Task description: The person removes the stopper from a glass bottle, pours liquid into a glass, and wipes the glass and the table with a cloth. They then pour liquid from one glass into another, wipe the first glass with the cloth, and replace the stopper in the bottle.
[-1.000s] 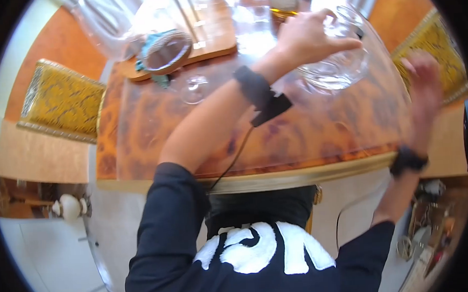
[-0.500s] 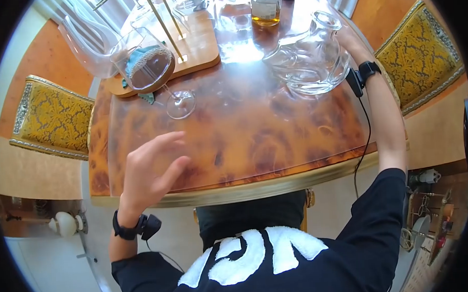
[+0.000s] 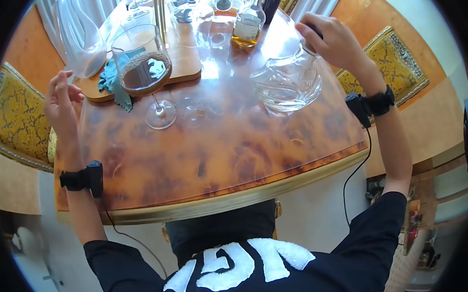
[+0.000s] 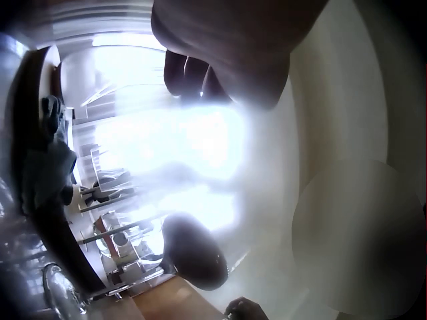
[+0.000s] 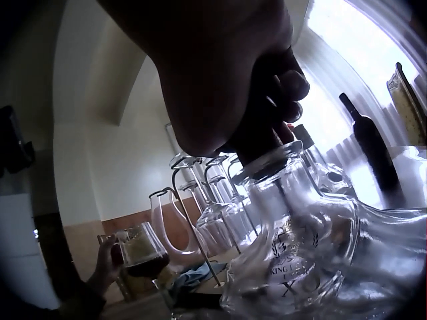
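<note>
My right hand (image 3: 336, 42) pinches a dark stopper (image 3: 315, 31) at the mouth of a clear glass bottle (image 3: 289, 86) with a wide, moulded body. In the right wrist view, the fingers are right at the bottle's rim (image 5: 270, 163), above the "XO" lettering. The bottle stands upright on the table and looks see-through. My left hand (image 3: 62, 101) is raised at the table's left side, its fingers loosely bent with nothing in them. To its right stands a stemmed glass (image 3: 143, 77) with dark, frothy-edged liquid.
A wooden board (image 3: 186, 72) carrying upright rods and a teal cloth (image 3: 114, 86) lies behind the stemmed glass. At the far left rises a curved clear decanter (image 3: 78, 43). An amber-filled bottle (image 3: 248, 25) stands farther back; chairs flank the glossy table (image 3: 208, 152).
My left hand first reached across to the glass bottle, then drew back and moved left. My right hand went behind the bottle and came up to its mouth with the stopper.
</note>
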A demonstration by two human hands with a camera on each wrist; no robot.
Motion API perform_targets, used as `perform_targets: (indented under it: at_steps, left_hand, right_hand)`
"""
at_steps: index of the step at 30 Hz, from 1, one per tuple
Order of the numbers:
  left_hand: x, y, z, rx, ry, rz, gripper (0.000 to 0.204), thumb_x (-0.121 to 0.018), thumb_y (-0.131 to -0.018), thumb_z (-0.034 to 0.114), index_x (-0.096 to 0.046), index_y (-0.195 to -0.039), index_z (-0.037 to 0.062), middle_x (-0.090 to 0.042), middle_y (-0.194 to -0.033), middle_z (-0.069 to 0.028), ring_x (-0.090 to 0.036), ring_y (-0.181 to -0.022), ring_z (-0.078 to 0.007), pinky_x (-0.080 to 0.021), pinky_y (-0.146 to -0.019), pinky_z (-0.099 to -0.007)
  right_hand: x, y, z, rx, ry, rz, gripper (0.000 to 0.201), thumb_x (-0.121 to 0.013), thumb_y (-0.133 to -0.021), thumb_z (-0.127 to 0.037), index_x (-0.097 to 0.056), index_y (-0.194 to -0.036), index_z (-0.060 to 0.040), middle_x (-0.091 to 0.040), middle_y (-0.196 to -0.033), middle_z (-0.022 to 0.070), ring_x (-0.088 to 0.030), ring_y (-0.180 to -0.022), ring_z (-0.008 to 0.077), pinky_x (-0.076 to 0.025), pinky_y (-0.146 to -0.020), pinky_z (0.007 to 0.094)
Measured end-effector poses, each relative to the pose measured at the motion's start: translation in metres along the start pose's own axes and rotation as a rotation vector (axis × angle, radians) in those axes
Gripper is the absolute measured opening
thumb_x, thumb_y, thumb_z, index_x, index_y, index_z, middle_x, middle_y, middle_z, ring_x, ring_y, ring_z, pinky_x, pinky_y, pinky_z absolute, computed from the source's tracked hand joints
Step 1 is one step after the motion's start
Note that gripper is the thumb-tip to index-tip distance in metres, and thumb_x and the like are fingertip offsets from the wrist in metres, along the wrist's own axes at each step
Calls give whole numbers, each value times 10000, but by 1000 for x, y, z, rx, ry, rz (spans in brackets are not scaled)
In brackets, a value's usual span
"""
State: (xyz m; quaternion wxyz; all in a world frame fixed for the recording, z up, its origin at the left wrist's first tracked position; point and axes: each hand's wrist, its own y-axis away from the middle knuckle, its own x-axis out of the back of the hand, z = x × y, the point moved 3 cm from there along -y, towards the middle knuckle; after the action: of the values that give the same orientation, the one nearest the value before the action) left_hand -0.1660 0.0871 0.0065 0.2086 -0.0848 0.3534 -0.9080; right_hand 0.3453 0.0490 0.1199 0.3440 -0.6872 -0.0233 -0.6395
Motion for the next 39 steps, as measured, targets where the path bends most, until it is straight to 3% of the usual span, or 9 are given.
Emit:
perform_targets:
  at_steps: [6,11,16,21,23,25,33,38,39]
  left_hand:
    - [3,17,-35,166,202,-66,352,-569,-1014,341,-672,-1058,8,-551,-633,8,-519,-543,-62,-406,-539,-197]
    - [1,20,-32,158,176,-55,389,-539,-1022,380,-681,-1074,22,-550,-646,16,-516,-546,-58,-403,-542,-193]
    - [4,19,-39,173,147,-85,393,-539,-1022,383,-686,-1067,22,-547,-646,18,-521,-560,-53,-411,-560,-191]
    - [11,15,-35,217,167,-94,410,-535,-1024,382,-689,-998,3,-618,-758,-23,-535,-584,-57,-432,-587,-197]
    - [15,13,-39,192,133,-106,414,-535,-1022,395,-683,-1032,9,-619,-762,-19,-543,-603,-56,-442,-614,-196]
    - [15,13,-39,169,107,-95,418,-532,-1022,403,-681,-1055,14,-597,-725,-3,-544,-621,-55,-449,-635,-203]
    - [18,12,-46,171,94,-89,424,-524,-1025,398,-673,-898,21,-684,-1025,-72,-539,-628,-65,-455,-645,-219]
    - [8,18,-34,147,152,-111,414,-526,-1026,393,-671,-897,28,-683,-995,-64,-541,-611,-67,-446,-619,-214]
    - [5,21,-32,162,179,-105,407,-527,-1027,391,-680,-931,26,-680,-928,-54,-539,-601,-68,-439,-607,-210]
  right_hand:
    - [4,-9,0,-170,22,-253,478,-467,-1012,-464,-634,-1007,-16,-660,-825,183,-650,-801,319,-492,-730,400]
    - [-5,-38,12,-441,-291,-532,813,-280,-962,-734,-662,-1161,-45,-676,-1066,137,-605,-974,178,-486,-848,291]
    - [-17,-51,7,-454,-337,-717,774,-298,-994,-680,-734,-956,-42,-712,-883,82,-656,-858,164,-497,-818,265]
    - [-12,-33,11,-467,-164,-449,727,-385,-1014,-592,-718,-846,32,-707,-825,88,-599,-693,123,-470,-657,271]
    - [-14,-27,4,-538,-74,-386,691,-429,-998,-582,-737,-820,10,-705,-787,122,-672,-804,178,-507,-759,310]
    - [-15,-23,-2,-366,-134,-185,659,-424,-1008,-551,-749,-869,6,-728,-855,136,-690,-868,198,-505,-755,324]
    - [-21,-19,18,-417,-424,-206,602,-422,-1015,-510,-760,-986,-13,-742,-945,136,-693,-947,238,-505,-796,311]
    - [-21,-13,16,-452,-236,-70,650,-407,-1003,-563,-761,-1011,-18,-745,-994,126,-692,-956,243,-508,-800,319]
    - [-21,-17,19,-447,-299,-180,662,-400,-997,-584,-743,-1078,-23,-729,-1064,138,-678,-1009,246,-500,-858,326]
